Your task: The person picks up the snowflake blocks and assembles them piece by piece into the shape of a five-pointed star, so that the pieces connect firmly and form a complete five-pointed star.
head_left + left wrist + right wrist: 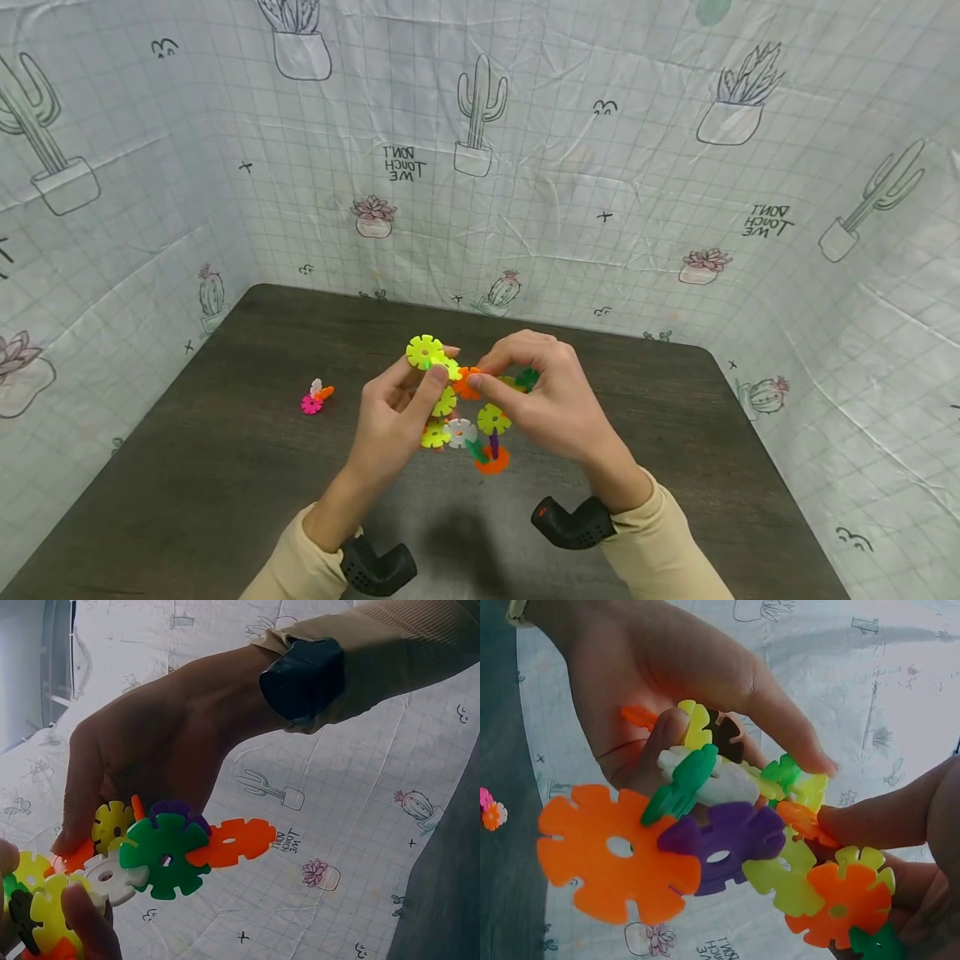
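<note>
A ring-like chain of interlocking plastic snowflake discs, in yellow, orange, white, green and purple, is held up over the table. My left hand (390, 417) grips its left side, thumb pressed near a yellow disc (425, 352) at the top. From the right, my right hand (555, 400) pinches an orange disc (468, 382) between thumb and index finger, right beside the left thumb. In the right wrist view, a large orange disc (577, 851) and a purple disc (731, 836) hang at the near end. The left wrist view shows a green disc (154, 844) slotted beside them.
A small joined cluster with a pink disc (311, 405) lies on the dark table (187, 467), left of the hands. A cloth printed with cacti (555, 208) hangs behind the table and along both sides. Each wrist wears a black camera (573, 525).
</note>
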Demonstrator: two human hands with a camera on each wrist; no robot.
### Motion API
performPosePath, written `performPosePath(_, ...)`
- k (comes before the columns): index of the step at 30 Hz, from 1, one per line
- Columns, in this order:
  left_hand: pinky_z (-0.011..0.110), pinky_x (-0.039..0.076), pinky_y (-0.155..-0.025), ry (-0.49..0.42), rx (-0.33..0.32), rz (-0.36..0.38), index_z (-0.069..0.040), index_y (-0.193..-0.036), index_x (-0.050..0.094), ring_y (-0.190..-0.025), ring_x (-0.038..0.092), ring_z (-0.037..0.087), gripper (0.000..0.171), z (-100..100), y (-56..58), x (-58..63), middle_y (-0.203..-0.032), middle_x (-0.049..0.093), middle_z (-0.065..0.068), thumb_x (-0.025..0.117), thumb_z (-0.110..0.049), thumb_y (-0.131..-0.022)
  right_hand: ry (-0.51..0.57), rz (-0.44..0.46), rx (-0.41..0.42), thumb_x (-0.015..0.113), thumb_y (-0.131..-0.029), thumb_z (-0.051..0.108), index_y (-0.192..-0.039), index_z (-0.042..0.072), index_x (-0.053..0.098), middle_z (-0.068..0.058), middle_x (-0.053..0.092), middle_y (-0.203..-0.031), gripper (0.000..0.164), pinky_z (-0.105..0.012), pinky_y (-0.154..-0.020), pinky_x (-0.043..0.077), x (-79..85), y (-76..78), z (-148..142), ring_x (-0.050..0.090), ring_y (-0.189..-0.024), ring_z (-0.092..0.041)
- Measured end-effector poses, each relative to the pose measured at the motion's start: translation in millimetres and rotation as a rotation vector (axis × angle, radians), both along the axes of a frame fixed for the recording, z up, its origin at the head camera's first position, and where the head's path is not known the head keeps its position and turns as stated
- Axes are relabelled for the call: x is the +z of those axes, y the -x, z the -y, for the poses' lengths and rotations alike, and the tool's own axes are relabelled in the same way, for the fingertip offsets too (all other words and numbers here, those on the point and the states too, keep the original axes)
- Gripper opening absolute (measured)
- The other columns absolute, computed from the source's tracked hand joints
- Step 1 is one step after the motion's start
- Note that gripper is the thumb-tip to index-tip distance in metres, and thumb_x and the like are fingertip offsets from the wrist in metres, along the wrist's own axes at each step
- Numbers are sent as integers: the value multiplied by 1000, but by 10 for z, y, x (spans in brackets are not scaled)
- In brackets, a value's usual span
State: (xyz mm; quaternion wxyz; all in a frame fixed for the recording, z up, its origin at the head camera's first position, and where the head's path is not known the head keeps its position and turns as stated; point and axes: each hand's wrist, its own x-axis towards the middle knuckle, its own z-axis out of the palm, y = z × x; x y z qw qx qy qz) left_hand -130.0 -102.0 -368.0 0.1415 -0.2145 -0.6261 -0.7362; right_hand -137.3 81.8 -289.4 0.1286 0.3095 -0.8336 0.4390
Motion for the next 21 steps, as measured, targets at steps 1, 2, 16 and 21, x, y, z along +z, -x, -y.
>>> performPosePath(1,30,61,-63,2,3,3,-3,-130,64,-66,65,16,28,-3,1,-6,-112,68,17,57,-14,-104,-3,7,-2,82,-84,9,-77,19,77,10,72,-83,13,-36,-88,49,1,0,0,64,-89,-9)
performPosePath(2,30,61,-63,5,6,5,-4,-129,65,-65,65,18,28,-7,0,-11,-110,69,16,57,-14,-104,-5,14,-8,82,-84,9,-76,20,77,10,72,-83,14,-36,-90,47,4,-1,-1,64,-89,-9)
performPosePath(16,30,61,-65,-38,-17,84,0,-124,69,-68,66,14,27,-34,7,11,-108,71,7,58,-15,-104,57,108,-76,81,-86,12,-79,15,80,3,74,-85,8,-36,-86,48,-35,24,32,63,-86,-14)
performPosePath(21,28,59,-63,-93,-72,148,8,-116,69,-68,65,15,30,-16,14,21,-124,68,4,56,-16,-105,110,206,-113,81,-88,16,-80,15,81,4,75,-84,8,-36,-81,53,-52,16,69,63,-92,-14)
